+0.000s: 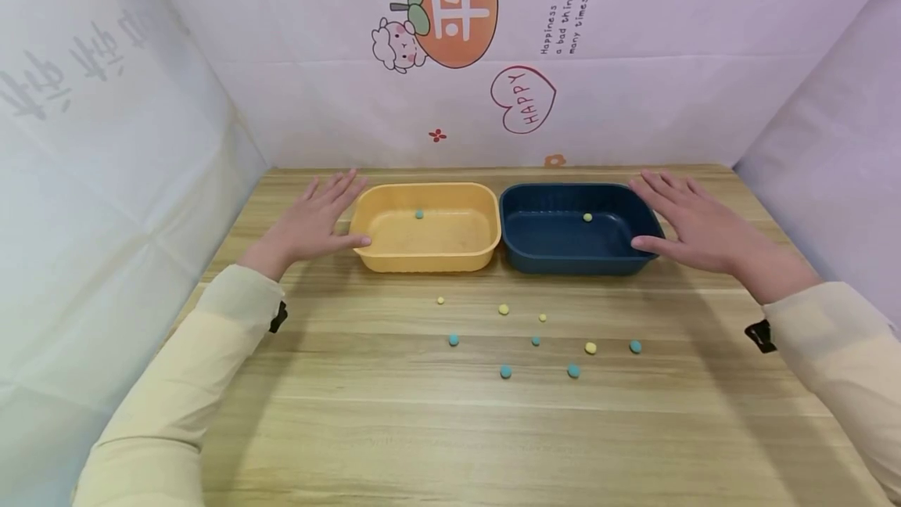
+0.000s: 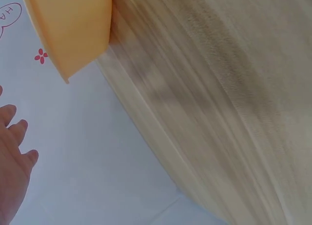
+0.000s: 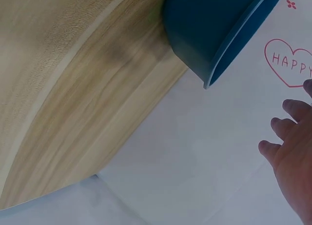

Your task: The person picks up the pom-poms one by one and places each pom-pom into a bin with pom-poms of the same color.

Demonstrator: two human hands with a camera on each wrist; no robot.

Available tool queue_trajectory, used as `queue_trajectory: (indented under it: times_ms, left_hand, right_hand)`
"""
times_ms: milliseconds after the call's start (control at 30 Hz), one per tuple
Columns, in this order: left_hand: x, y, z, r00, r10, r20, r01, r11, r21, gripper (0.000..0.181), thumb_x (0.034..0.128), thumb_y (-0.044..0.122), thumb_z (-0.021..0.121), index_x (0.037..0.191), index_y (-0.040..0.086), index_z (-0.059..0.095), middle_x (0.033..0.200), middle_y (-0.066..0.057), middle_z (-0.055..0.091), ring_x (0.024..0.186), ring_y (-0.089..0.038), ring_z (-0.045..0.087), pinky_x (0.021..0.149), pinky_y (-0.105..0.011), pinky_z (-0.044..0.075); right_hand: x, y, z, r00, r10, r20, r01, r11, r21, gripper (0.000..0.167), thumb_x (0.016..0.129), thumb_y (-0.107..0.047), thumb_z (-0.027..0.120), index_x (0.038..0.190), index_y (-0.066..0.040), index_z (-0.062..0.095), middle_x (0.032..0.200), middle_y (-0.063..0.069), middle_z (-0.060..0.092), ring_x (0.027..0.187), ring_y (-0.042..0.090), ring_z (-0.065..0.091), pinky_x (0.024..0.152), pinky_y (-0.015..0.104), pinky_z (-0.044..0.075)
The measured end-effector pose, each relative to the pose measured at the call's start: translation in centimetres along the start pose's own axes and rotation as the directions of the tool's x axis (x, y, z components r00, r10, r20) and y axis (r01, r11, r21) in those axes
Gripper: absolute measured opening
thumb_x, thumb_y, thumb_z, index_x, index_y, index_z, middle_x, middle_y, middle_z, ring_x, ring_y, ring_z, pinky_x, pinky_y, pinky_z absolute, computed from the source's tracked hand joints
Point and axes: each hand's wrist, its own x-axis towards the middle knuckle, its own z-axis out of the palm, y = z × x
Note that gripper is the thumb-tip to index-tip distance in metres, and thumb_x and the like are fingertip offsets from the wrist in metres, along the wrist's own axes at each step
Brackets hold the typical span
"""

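Observation:
My left hand (image 1: 314, 221) is spread with straight fingers at the left end of a yellow tub (image 1: 425, 263); whether it touches the rim I cannot tell. At the right end of a dark blue tub (image 1: 577, 264), my right hand (image 1: 700, 229) is likewise spread, its thumb near the rim. Both hands hold nothing. One small blue-green ball (image 1: 419, 214) lies in the yellow tub, and one small yellow ball (image 1: 587, 217) in the blue tub. In the left wrist view the yellow tub (image 2: 73, 30) appears beside the fingers; the right wrist view shows the blue tub (image 3: 204, 34).
In front of the tubs, several small yellow balls (image 1: 503, 309) and blue-green balls (image 1: 573, 371) lie scattered on the wooden table (image 1: 394, 444). A printed white cloth (image 1: 317, 100) hangs behind the table, with more white cloth at both sides. The tubs stand side by side.

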Motion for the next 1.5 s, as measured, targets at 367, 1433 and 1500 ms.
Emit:
queue_trajectory:
  times_ms: [367,1433,1500]
  left_hand:
    - [-0.2,-0.5,1.2,1.000,0.020,-0.018,-0.021,1.000,-0.021,0.104,0.0872,0.068,0.053,0.157,0.009,0.003,0.162,-0.012,0.004,0.148,-0.026,0.003,0.117,-0.047,0.007]
    - [0.2,-1.7,4.2,0.998,-0.049,0.034,0.052,0.995,-0.091,0.107,0.0844,0.069,0.057,0.155,0.001,0.014,0.160,-0.016,0.013,0.147,-0.031,0.008,0.118,-0.044,0.010]
    - [0.2,-1.7,4.2,0.998,-0.049,0.037,0.052,0.994,-0.092,0.106,0.0848,0.068,0.057,0.155,0.001,0.015,0.161,-0.015,0.013,0.147,-0.030,0.007,0.118,-0.043,0.009]
  right_hand:
    - [-2.0,-0.5,-0.2,0.996,0.005,-0.089,0.001,0.998,0.060,0.088,0.091,-0.042,0.067,0.157,-0.017,0.016,0.156,0.021,0.024,0.140,0.043,0.023,0.116,0.051,0.010]
    - [-8.7,-2.9,2.4,0.933,-0.011,-0.361,0.069,0.986,0.149,0.072,0.060,-0.022,0.091,0.124,-0.006,0.063,0.116,0.009,0.067,0.099,0.027,0.059,0.094,0.002,0.025]
    - [-9.0,-3.0,2.8,0.934,0.009,-0.357,0.055,0.984,0.169,0.070,0.059,-0.022,0.092,0.122,-0.007,0.065,0.111,0.006,0.068,0.095,0.020,0.059,0.090,0.003,0.028]
